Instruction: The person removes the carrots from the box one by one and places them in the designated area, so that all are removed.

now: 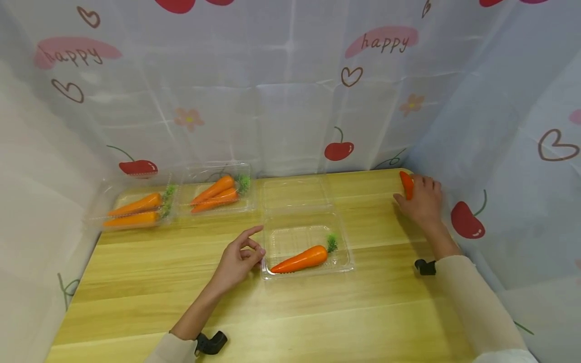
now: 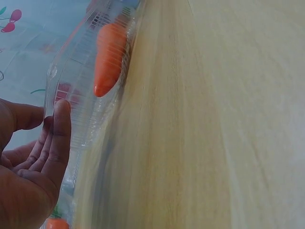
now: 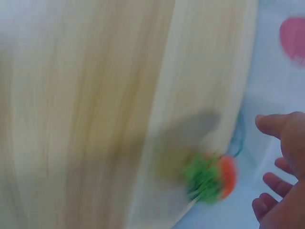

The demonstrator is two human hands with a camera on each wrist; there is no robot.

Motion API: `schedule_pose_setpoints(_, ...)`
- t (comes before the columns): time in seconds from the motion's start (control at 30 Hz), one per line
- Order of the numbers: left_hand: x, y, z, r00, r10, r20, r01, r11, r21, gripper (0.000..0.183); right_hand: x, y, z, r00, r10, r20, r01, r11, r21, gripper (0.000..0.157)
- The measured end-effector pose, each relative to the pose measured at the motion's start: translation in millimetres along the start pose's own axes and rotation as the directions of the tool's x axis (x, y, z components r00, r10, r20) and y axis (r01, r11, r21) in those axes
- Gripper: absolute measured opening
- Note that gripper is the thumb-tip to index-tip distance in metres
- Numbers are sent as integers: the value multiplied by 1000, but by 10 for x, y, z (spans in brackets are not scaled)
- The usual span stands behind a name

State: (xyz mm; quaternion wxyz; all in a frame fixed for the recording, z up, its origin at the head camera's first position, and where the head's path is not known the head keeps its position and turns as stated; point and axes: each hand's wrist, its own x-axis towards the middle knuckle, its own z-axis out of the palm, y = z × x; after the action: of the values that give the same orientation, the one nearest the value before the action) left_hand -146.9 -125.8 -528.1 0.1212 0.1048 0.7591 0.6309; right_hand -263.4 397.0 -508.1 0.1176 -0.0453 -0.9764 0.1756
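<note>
An open clear plastic container [image 1: 299,237] lies in the middle of the table, its lid folded back, with one orange carrot [image 1: 303,259] with a green top inside. My left hand [image 1: 239,259] is at its left edge; the left wrist view shows thumb and fingertips [image 2: 62,112] pinching the thin plastic rim. At the back right corner, my right hand [image 1: 424,199] reaches over another carrot [image 1: 407,184]. From the right wrist, that carrot's leafy top [image 3: 204,180] appears blurred, apart from the spread thumb and loosely bent fingers.
Two more clear containers stand at the back left, a far-left one [image 1: 97,214] and one beside it [image 1: 247,204], each with two carrots. A printed curtain [image 1: 290,111] hangs around the wooden table [image 1: 290,322], close behind its back edge and right side.
</note>
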Motion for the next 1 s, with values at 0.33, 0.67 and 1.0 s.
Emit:
schedule_pose_setpoints(0.33, -19, -8, -1, 1000, 0, -19, 0, 1000, 3, 61, -370, -846, 174, 917, -387, -91, 397, 881, 257, 45)
schedule_pose_setpoints(0.67, -9, -38, 12, 999, 30, -18, -30, 999, 20, 60, -804, -1529, 159, 722, -646, 248, 518, 742, 425, 44)
schedule_pose_setpoints(1.0, -8, -38, 10, 999, 32, -16, -32, 999, 13, 61, -943, -1825, 205, 550, -647, 527, 514, 760, 397, 40)
